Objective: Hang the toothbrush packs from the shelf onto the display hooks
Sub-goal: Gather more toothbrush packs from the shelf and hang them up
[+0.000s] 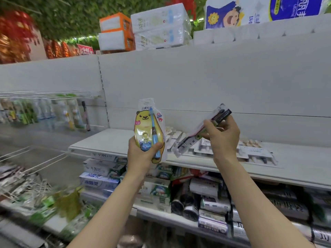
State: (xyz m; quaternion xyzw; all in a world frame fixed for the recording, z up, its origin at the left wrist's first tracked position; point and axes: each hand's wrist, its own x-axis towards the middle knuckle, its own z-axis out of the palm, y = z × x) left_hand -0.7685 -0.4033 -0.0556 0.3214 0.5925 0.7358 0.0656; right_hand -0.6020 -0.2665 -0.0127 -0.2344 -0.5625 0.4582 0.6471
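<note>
Only the head view to go on here, so everything is read from that.

A yellow bear toothbrush pack (146, 126) is gripped in the left hand (143, 154), with fingers and thumb wrapped round its bottom half. It's held upright with the hang tab (146, 101) at the top left free, most likely so the hole can be slid straight onto a hook.

A flat dark toothbrush pack (221, 114) is pinched in the right hand (224, 138), fingers curled over it, and it's tilted up to the right. Whether it's one pack or a couple stacked can't be told, since that bit is blurred. It's held just above the white shelf (111, 138), where more loose packs (254, 151) are lying flat, so it looks freshly picked from the pile.

The display hooks (44, 94) are well off to the left, with a row of hanging packs (59, 111) already on them. Lower down, some bare wire hooks (41, 159) can be seen sticking out. Both held packs are well apart from any hook, so nothing is being hung yet. A turn to the left would be needed first, and the tab holes would have to be lined up with the hook tips.

Toothpaste boxes (102, 170) are stacked under the shelf, and tissue packs (161, 25) are piled up top.
</note>
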